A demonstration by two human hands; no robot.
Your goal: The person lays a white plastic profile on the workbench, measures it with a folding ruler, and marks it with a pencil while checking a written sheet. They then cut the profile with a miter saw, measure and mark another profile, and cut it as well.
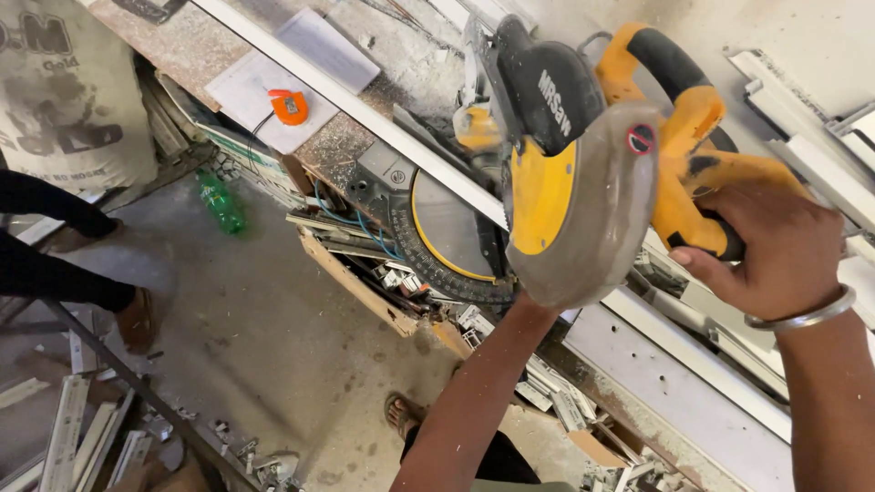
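right hand (775, 251): fingers curled tight round the saw handle (693, 196)
left hand: hidden behind the blade guard (592, 210), finger state cannot be told
saw (556, 137): on the bench, over a white strip (365, 114)
tape measure (290, 106): on a white panel, well apart
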